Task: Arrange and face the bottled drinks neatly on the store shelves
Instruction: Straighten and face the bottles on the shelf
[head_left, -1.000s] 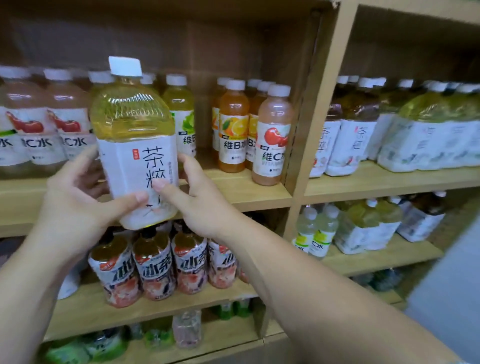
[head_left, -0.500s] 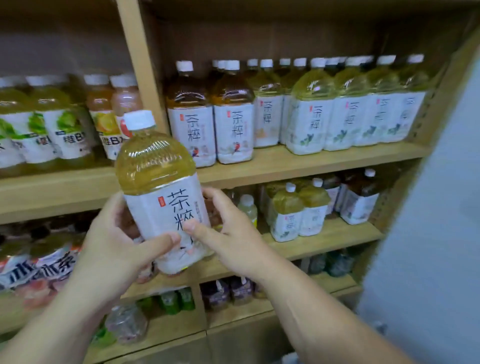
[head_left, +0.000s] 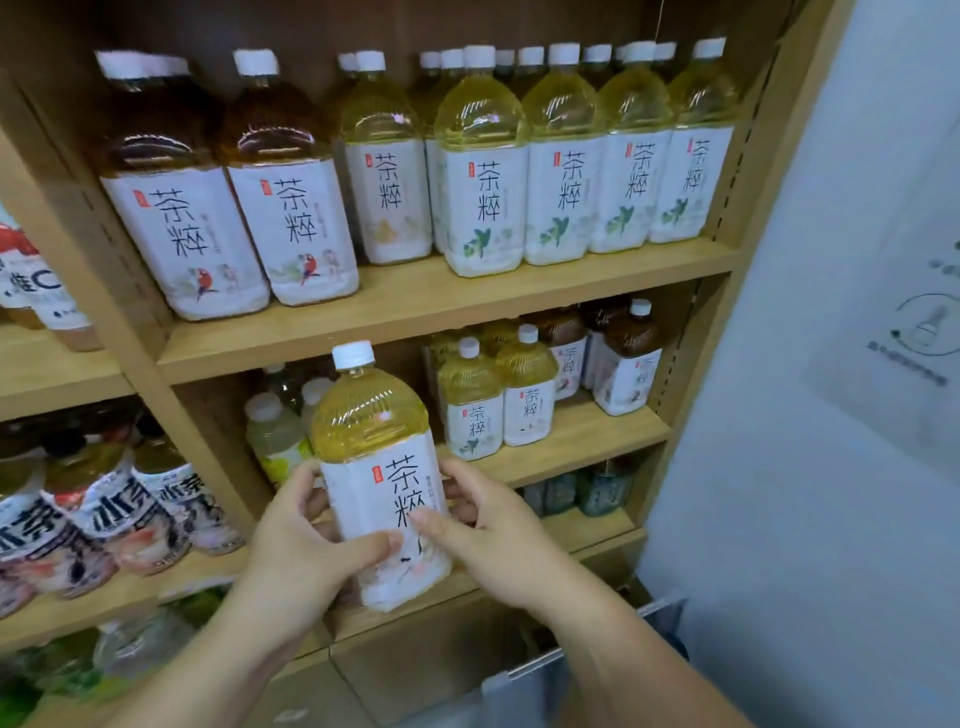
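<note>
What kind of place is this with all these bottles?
Most likely a shop's drinks section. Wooden shelves hold rows of matching tea bottles with labels facing out, and the left hand and right hand hold a yellow bottle.

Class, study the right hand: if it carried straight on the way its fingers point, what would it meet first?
The right hand grips the big tea bottle, held by the left hand too, so that comes first. Beyond it, probably the pale bottles on the shelf behind, though depth is unclear.
</note>
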